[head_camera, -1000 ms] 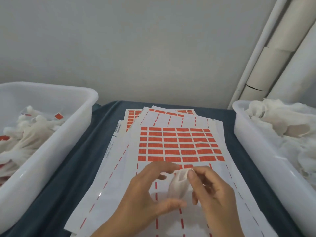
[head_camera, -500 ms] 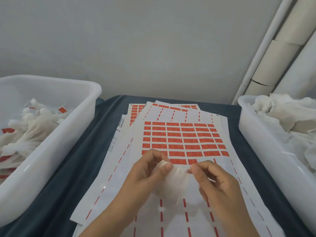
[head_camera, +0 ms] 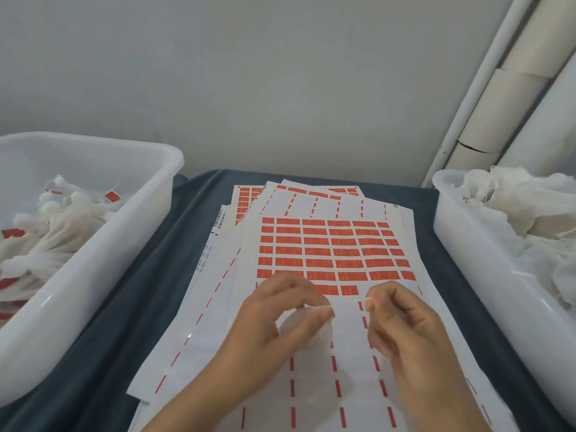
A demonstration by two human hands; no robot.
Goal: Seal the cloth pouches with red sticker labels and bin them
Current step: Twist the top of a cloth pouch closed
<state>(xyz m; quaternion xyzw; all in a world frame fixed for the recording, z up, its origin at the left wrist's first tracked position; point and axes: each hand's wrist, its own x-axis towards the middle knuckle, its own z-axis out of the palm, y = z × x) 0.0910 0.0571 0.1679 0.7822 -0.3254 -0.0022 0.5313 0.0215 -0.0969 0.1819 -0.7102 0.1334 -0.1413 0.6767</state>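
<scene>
Hands [head_camera: 274,319] apart — pouch [head_camera: 307,330] stretched flat

Sticker sheets [head_camera: 330,254] lie mid-tabletop [head_camera: 149,282]; one bin [head_camera: 93,263] at nine o'clock, another bin [head_camera: 486,275] at three o'clock.

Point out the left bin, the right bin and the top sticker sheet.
left bin [head_camera: 103,285]: head view, near outer wall.
right bin [head_camera: 486,294]: head view, near outer wall.
top sticker sheet [head_camera: 330,251]: head view, red label grid.

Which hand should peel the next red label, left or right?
Right, probably. The right hand sits just below the loose labels at the sheet's lowest filled row. The left hand also pinches the pouch and can keep it.
</scene>
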